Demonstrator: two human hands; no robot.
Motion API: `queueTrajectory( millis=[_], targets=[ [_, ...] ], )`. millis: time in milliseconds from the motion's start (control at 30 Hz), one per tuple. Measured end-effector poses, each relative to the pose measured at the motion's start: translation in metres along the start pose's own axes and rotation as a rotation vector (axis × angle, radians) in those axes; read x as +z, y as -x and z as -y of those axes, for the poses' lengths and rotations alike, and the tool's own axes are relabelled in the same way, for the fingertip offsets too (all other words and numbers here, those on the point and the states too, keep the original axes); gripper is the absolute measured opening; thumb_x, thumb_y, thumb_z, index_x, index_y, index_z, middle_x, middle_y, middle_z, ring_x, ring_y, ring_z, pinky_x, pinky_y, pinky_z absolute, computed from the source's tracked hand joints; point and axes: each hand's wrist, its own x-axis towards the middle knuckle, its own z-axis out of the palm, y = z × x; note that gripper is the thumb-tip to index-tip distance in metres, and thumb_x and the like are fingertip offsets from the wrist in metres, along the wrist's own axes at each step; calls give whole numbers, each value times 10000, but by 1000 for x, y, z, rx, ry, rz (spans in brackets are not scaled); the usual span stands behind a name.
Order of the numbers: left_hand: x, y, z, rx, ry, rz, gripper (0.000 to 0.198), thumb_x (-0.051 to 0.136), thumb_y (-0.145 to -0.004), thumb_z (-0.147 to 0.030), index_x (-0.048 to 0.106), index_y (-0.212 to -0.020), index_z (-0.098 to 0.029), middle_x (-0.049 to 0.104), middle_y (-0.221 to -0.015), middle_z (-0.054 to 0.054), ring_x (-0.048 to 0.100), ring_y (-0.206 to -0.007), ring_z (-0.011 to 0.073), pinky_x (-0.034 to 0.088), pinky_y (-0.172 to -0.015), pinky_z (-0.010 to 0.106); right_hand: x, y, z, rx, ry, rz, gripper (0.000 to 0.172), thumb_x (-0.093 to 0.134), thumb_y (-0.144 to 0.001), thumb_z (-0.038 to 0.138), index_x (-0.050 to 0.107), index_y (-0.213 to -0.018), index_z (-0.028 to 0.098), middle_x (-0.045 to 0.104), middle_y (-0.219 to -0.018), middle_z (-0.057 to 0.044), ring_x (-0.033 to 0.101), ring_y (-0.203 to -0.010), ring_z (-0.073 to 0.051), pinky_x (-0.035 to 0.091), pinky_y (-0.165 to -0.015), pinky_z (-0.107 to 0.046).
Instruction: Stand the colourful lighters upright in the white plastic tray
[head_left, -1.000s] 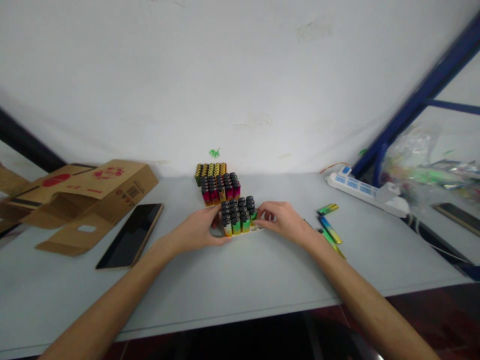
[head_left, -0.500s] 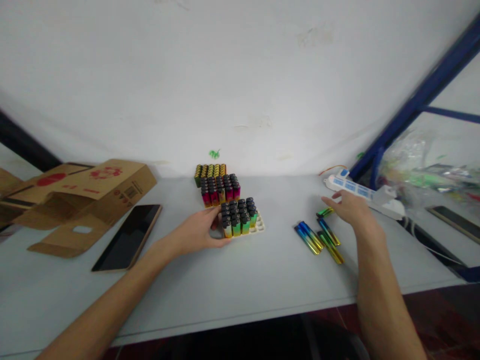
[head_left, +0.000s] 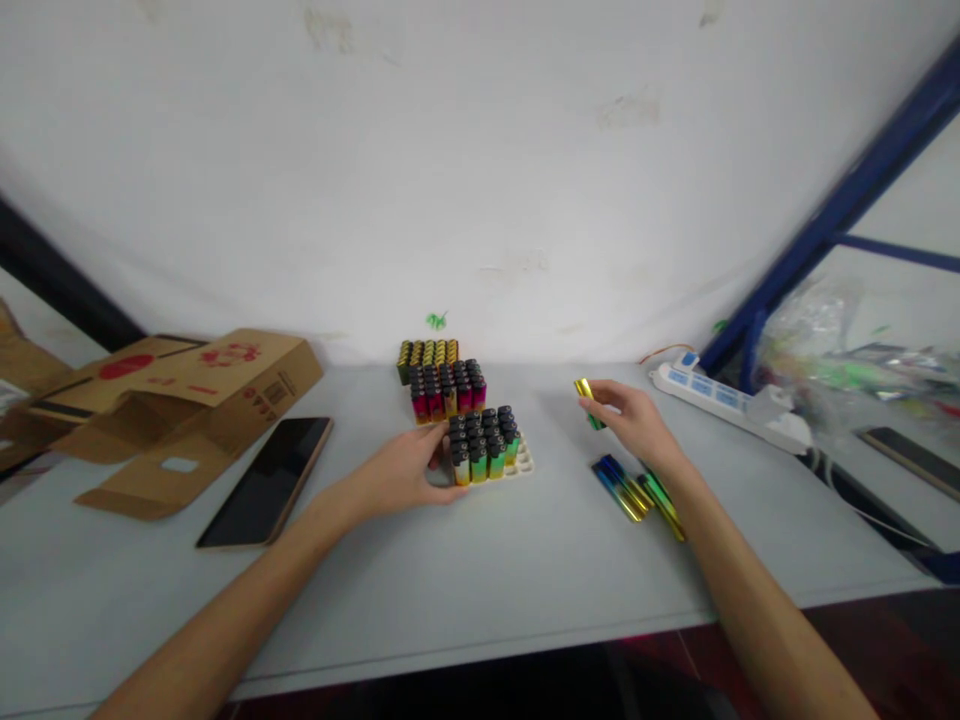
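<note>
My left hand (head_left: pixel 401 470) grips the left side of a white tray (head_left: pixel 526 464), its thumb at the near corner and its fingers behind. Upright lighters (head_left: pixel 478 462) with black tops and green-yellow bodies fill most of this tray; holes show along its right side. Between the fingertips of my right hand (head_left: pixel 636 422) is a shiny gold and green lighter (head_left: pixel 584 388), tilted, held above the table to the right of the tray. Below that hand several loose blue, green and gold lighters (head_left: pixel 621 490) lie flat, partly hidden by my forearm.
Behind the tray stand a block of pink lighters (head_left: pixel 450 398) and a gold-topped block (head_left: pixel 427 352). At left are an open cardboard box (head_left: pixel 225 380) and a dark tablet (head_left: pixel 266 485). A white power strip (head_left: pixel 731 402) lies at right, near a blue metal frame (head_left: pixel 806 235).
My right hand has picked up a lighter from beside the loose ones and carried it left, toward the tray. My left hand stays on the tray; the view has shifted slightly.
</note>
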Motion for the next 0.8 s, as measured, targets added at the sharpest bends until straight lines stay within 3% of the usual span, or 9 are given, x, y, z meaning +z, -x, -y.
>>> queueTrajectory(
  millis=[100, 167, 267, 367, 467, 633, 800],
  targets=[
    [0, 1, 0, -6, -8, -1, 445, 766, -780, -522, 559, -1020, -210, 703, -986, 74, 671, -836, 262, 524, -766, 349, 20, 9, 21, -11, -204, 156, 557, 629, -954, 603, 650, -1295, 164, 696, -874, -42, 648, -679, -168, 519, -573, -289],
    [0, 1, 0, -4, -15, -2, 447, 764, -780, -531, 558, -1014, -209, 704, -991, 77, 672, -839, 265, 522, -767, 350, 30, 16, 33, -17, -192, 222, 571, 578, -999, 593, 593, -1393, 180, 588, -740, 33, 522, -547, -124, 420, -492, -254],
    [0, 1, 0, -2, -12, 2, 450, 763, -782, -531, 561, -1021, -208, 703, -998, 77, 671, -838, 260, 517, -754, 340, 39, 23, 43, -91, -66, 234, 491, 604, -1014, 531, 588, -1384, 208, 466, -631, 86, 410, -526, -114, 342, -506, -244],
    [1, 0, 1, -6, -10, 4, 459, 764, -785, -532, 564, -1035, -204, 697, -983, 73, 662, -823, 252, 510, -741, 332, 45, 25, 46, -153, -11, 236, 348, 666, -985, 513, 689, -1148, 206, 526, -651, 58, 431, -577, -122, 358, -554, -254],
    [2, 0, 3, -10, -17, 6, 476, 769, -783, -530, 565, -1060, -200, 697, -989, 73, 658, -824, 252, 510, -749, 334, 50, 25, 46, -137, -25, 245, 348, 719, -943, 537, 751, -996, 194, 578, -691, 21, 474, -605, -132, 399, -581, -264],
    [2, 1, 3, 6, -6, -1, 496, 771, -787, -521, 569, -1103, -196, 705, -1016, 75, 664, -836, 253, 511, -755, 332, 55, 25, 46, -193, -126, 256, 376, 602, -1017, 553, 705, -993, 192, 649, -999, -77, 630, -906, -203, 514, -721, -289],
    [1, 0, 1, -6, -5, 0, 486, 778, -781, -508, 565, -1091, -200, 707, -1000, 67, 673, -826, 252, 509, -745, 328, 58, 27, 48, -174, -223, 377, 377, 477, -1083, 543, 616, -984, 207, 660, -890, -44, 634, -856, -192, 517, -833, -336]
  ],
)
